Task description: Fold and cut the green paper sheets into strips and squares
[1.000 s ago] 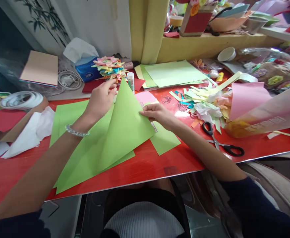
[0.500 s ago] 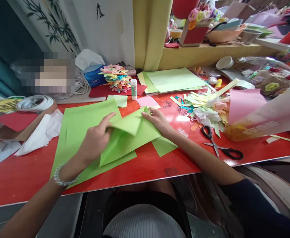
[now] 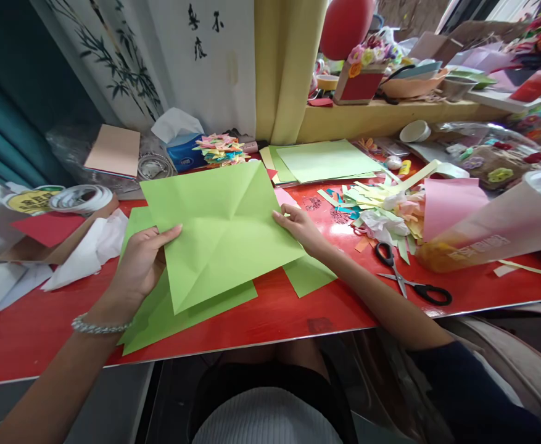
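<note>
A square of green paper [image 3: 228, 231] is spread out in the air, with diagonal creases crossing at its middle. My left hand [image 3: 145, 262] pinches its left edge, thumb on top. The opposite edge is gripped by my right hand [image 3: 300, 228] between thumb and fingers. Beneath the square, a larger green sheet [image 3: 147, 330] lies on the red table [image 3: 274, 324], partly covered. A smaller green piece [image 3: 309, 275] rests just under the right forearm.
Open black-handled scissors [image 3: 404, 277] lie to the right, near the front edge. Behind them are paper scraps [image 3: 367, 197] and a translucent plastic cup [image 3: 496, 228]. Light green sheets [image 3: 330, 160] are stacked at the back. A cardboard tray [image 3: 66, 237] with tape rolls stands left.
The green paper was folded over and is now opened flat and lifted. My left hand has moved left to its edge. The view has shifted slightly.
</note>
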### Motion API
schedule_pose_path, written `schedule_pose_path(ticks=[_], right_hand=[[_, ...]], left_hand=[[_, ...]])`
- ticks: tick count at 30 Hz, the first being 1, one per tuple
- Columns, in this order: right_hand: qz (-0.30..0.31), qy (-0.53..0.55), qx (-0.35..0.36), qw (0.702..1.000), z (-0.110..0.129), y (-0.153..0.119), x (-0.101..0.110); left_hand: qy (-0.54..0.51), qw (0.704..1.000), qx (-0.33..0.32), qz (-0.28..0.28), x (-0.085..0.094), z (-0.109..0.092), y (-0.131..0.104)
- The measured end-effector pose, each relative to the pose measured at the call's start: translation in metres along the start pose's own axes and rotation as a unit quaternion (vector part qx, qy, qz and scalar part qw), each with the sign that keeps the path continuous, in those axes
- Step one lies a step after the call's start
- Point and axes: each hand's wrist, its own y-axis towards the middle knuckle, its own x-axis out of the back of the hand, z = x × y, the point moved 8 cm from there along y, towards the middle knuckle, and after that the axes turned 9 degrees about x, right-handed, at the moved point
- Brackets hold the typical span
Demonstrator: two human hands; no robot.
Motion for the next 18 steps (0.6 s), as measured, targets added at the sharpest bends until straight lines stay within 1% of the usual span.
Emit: schedule_pose_path(ticks=[3,5,7,9,10,11,12,13,14,15,16,17,18], right_hand=[[-0.036,-0.024,0.022,0.999,0.013,0.004,0.012],[-0.074,0.013,0.033,0.997,0.025,0.007,0.026],[-0.137,0.074,0.048,0.987,0.035,0.009,0.052],[-0.214,0.131,0.07,0.966,0.042,0.008,0.087],[-0.225,0.154,0.074,0.959,0.043,0.008,0.1],[-0.232,0.166,0.074,0.956,0.042,0.008,0.112],[-0.234,0.175,0.061,0.954,0.039,0.009,0.122],[-0.236,0.182,0.046,0.953,0.034,0.009,0.13],[-0.241,0.187,0.031,0.952,0.03,0.008,0.136],[-0.245,0.191,0.018,0.95,0.026,0.008,0.14],[-0.25,0.193,0.012,0.949,0.023,0.008,0.143],[-0.253,0.193,0.009,0.948,0.021,0.008,0.144],[-0.255,0.191,0.009,0.948,0.02,0.008,0.145]], left_hand=[[-0.013,1.0,0.006,0.001,-0.008,-0.006,-0.006],[-0.019,1.0,-0.014,0.002,-0.018,-0.02,-0.01],[-0.002,0.997,-0.071,0.026,-0.034,-0.043,-0.015],[0.052,0.984,-0.156,0.068,-0.054,-0.07,-0.02],[0.094,0.972,-0.196,0.088,-0.065,-0.08,-0.02],[0.147,0.957,-0.227,0.107,-0.076,-0.087,-0.018],[0.216,0.938,-0.242,0.126,-0.089,-0.087,-0.012],[0.297,0.912,-0.243,0.146,-0.101,-0.081,-0.004],[0.39,0.874,-0.231,0.174,-0.115,-0.068,0.007],[0.496,0.817,-0.216,0.197,-0.126,-0.049,0.019],[0.579,0.753,-0.235,0.207,-0.137,-0.034,0.03],[0.626,0.693,-0.269,0.237,-0.15,-0.018,0.037],[0.655,0.629,-0.313,0.277,-0.163,-0.002,0.041]])
